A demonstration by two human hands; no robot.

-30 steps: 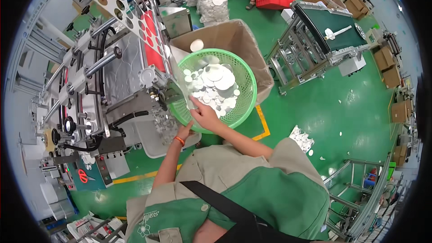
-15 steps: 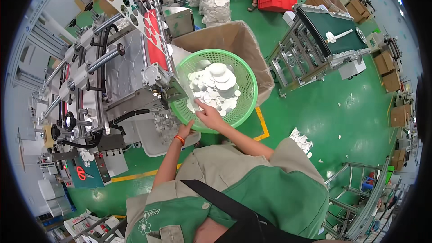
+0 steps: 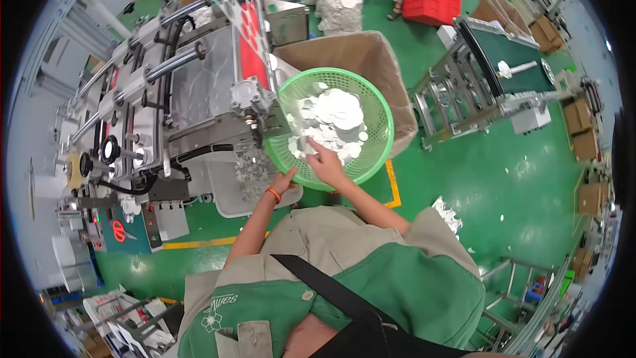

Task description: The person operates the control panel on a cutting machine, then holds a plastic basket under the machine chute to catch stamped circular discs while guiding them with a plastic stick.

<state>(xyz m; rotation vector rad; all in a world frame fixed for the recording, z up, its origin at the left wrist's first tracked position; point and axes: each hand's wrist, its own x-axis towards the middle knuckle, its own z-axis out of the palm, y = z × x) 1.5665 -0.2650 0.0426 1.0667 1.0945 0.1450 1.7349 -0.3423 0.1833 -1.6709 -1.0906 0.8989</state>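
Note:
A round green plastic basket [image 3: 383, 103] holds a heap of white discs [image 3: 339, 109], small and large. My right hand [image 3: 326, 164] reaches over its near side, thumb and finger closed at the lower end of a clear, sheet-like strip [image 3: 289, 111] along the basket's left side. At the near-left rim, my left hand [image 3: 283, 180] is closed against the basket's edge; its fingers are partly hidden. Just left of the basket, a machine [image 3: 202, 93] carries a punched sheet with round holes [image 3: 228, 3] beside a red strip.
A lined brown carton [image 3: 401, 93] stands behind the basket. Under the machine is a white tray [image 3: 228, 207] of scraps. To the right stands a green-belted conveyor [image 3: 507, 59]. Scraps [image 3: 448, 215] lie on the floor. A person sits near a red crate [image 3: 432, 1].
The whole view has shifted, moving the basket and machine slightly right. The punched sheet now looks narrower and more edge-on. Both hands keep about the same place at the basket.

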